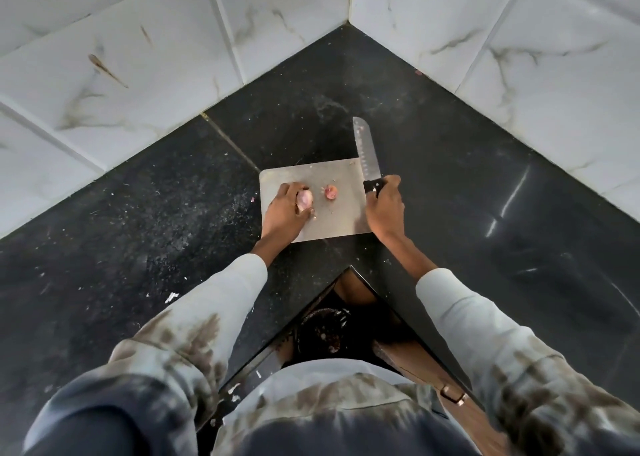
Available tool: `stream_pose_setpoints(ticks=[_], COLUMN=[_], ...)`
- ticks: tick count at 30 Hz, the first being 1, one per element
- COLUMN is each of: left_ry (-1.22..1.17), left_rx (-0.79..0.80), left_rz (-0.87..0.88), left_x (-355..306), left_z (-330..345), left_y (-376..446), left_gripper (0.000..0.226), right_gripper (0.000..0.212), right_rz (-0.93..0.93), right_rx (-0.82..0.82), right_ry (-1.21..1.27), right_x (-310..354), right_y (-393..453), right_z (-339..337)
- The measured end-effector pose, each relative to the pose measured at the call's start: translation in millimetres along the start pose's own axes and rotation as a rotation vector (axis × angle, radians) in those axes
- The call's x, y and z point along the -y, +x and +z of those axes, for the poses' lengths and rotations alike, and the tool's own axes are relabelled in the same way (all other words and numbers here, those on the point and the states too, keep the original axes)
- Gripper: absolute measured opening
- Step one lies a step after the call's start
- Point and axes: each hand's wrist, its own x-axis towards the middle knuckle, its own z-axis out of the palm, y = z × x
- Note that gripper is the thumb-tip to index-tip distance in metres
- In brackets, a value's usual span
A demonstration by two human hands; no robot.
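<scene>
A steel cutting board lies in the corner of a black stone counter. My left hand grips a peeled pinkish onion on the board's left side. A small cut piece of onion lies beside it, apart from the hand. My right hand holds the black handle of a large knife at the board's right edge. The blade points away from me, over the counter.
White marble-look wall tiles close the corner on both sides. Small scraps and specks are scattered on the counter to the left. Below the counter's inner notch, a dark bin with peelings stands on the floor.
</scene>
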Motion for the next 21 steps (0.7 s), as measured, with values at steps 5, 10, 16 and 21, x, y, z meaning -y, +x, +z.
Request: stream_pose_setpoints(ticks=[5,10,16,21], left_ry=[-0.062,-0.111,-0.179,-0.230], left_rx=[-0.047,-0.099,-0.170,-0.182], left_rz=[-0.031,-0.051,-0.126,-0.164], left_x=[0.6,5.4,12.1,14.9], left_z=[4.1,6.3,8.3,12.1], left_y=[-0.4,0.6,2.3,4.2], left_gripper=[0.051,0.049,0.046,0.049], right_gripper=[0.019,0.024,0.015,0.025], right_rz=[-0.087,-0.127,-0.100,-0.088], right_rx=[0.203,0.278,0.282,0.295], right_ry=[0.037,-0.045,-0.052,0.062], right_x=[21.6,18.0,5.7,9.3], right_y=[-15.3,-31.1,-37.8,-45.5], right_z=[20.2,39.9,57.0,58.9])
